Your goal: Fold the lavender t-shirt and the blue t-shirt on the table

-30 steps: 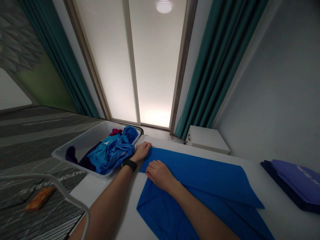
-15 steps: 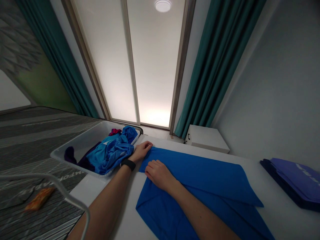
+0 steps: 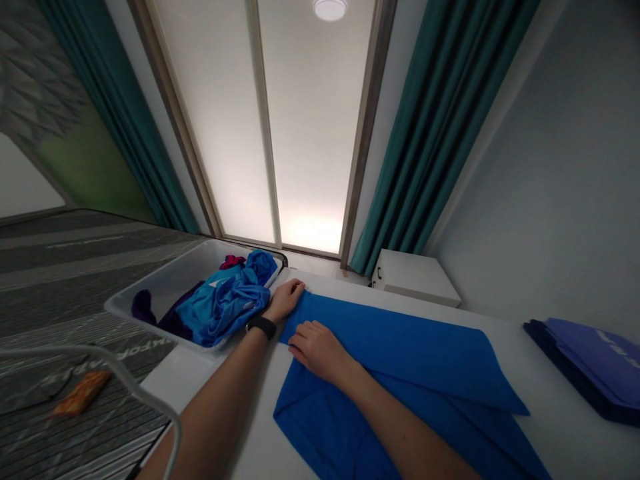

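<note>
A blue garment (image 3: 415,347) lies partly folded on the white table (image 3: 253,427), its upper part laid over as a long flat strip. My left hand (image 3: 286,300), with a dark watch (image 3: 262,325) on the wrist, is closed on the strip's far left corner. Nearer to me, my right hand (image 3: 317,348) has its fingers curled on the left edge of the same cloth. The fingertips of both hands are partly hidden. What kind of garment it is does not show.
At the left stands a translucent plastic bin (image 3: 165,283) with crumpled blue clothes (image 3: 225,300) and dark purple ones inside. Folded purple and navy clothes (image 3: 590,367) lie at the right. A pale curved tube (image 3: 135,383) crosses the lower left. Behind the table is a white cabinet (image 3: 415,277).
The view has shifted very slightly. Both hands stay at the left edge of the blue garment, and the cloth lies as before.
</note>
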Motion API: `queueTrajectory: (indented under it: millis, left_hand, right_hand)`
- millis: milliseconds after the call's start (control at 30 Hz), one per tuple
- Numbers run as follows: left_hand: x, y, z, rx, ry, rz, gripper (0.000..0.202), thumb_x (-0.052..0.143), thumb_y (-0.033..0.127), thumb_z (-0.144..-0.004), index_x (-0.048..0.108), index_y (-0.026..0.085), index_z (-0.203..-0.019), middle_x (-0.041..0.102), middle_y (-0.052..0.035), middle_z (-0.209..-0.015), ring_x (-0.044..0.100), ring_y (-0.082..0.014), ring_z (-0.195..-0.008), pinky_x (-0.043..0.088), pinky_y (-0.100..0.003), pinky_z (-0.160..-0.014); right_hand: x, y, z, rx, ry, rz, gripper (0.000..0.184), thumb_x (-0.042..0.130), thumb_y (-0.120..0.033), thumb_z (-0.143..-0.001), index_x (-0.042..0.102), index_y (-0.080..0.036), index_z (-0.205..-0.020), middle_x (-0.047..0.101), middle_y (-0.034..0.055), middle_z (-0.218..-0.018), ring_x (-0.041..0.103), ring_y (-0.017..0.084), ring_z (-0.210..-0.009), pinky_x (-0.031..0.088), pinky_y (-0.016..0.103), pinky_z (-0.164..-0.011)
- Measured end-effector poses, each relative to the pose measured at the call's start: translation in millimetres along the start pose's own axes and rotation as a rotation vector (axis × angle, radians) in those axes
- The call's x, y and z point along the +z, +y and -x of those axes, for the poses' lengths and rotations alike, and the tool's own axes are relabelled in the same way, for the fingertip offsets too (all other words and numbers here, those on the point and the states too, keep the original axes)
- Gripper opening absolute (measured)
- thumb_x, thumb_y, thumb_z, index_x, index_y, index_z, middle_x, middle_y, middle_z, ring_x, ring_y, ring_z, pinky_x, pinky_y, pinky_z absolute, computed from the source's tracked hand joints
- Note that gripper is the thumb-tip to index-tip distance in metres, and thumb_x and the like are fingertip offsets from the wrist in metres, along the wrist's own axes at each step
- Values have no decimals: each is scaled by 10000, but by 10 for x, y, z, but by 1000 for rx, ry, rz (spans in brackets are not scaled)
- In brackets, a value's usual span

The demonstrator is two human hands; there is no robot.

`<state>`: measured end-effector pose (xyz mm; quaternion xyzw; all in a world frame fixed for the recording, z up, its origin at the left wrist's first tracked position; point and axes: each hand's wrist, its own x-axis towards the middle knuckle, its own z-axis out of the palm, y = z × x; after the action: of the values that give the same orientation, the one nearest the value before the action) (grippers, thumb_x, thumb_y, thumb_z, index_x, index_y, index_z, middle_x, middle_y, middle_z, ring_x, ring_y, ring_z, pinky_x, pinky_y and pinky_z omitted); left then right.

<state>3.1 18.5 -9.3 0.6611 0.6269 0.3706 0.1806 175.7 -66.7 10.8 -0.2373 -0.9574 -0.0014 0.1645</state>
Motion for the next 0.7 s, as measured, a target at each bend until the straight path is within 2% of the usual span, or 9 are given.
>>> queueTrajectory:
  millis: [167,233,267,333,400,533,700]
  left_hand:
    - [4,-38,8,3,-19,7,244,536,335,-826,696,174,-915,719,-41,-811,642,-200,-760,483,-285,-730]
    - [14,-47,5,6,-19,7,229,543,301,-816,698,168,-920,719,-44,-808,644,-196,-754,486,-284,-729]
    - [19,-50,3,7,-15,5,225,540,288,-816,699,167,-920,720,-46,-813,644,-195,-757,487,-285,-729]
    - [28,-55,-1,7,-5,-5,213,541,267,-813,699,168,-915,718,-49,-818,641,-194,-759,488,-287,-729]
    - [38,-59,-5,7,11,-20,197,546,250,-808,700,169,-902,712,-49,-817,635,-194,-759,488,-291,-732]
    - [55,-74,-10,12,42,-48,176,554,245,-809,698,171,-878,702,-52,-817,630,-197,-765,492,-300,-757]
    - [51,-89,-3,34,74,-50,298,422,261,-899,696,160,-958,718,-100,-987,649,-232,-943,489,-345,-884]
  right_hand:
    - [-78,59,7,93,26,-66,172,492,-226,-961,659,-189,-946,631,51,-936,548,179,-928,399,308,-825]
    - [-112,64,16,165,9,-67,211,494,-255,-955,646,-178,-1080,637,88,-1088,536,214,-1059,409,339,-889]
    - [-114,62,24,213,-3,-65,289,493,-287,-954,609,-163,-1187,609,117,-1210,505,239,-1154,399,367,-941]
    - [-85,56,47,315,-45,-63,483,453,-371,-964,472,-122,-1377,451,170,-1444,373,284,-1337,331,434,-1055]
    - [-18,55,71,382,-106,-69,595,370,-439,-981,349,-96,-1467,284,178,-1551,228,291,-1433,228,477,-1132]
    - [108,69,94,405,-148,-74,643,265,-485,-990,284,-95,-1501,212,150,-1575,141,260,-1466,111,488,-1177]
    - [130,71,94,403,-127,-77,642,248,-481,-988,280,-101,-1504,210,135,-1576,134,245,-1468,88,482,-1184]
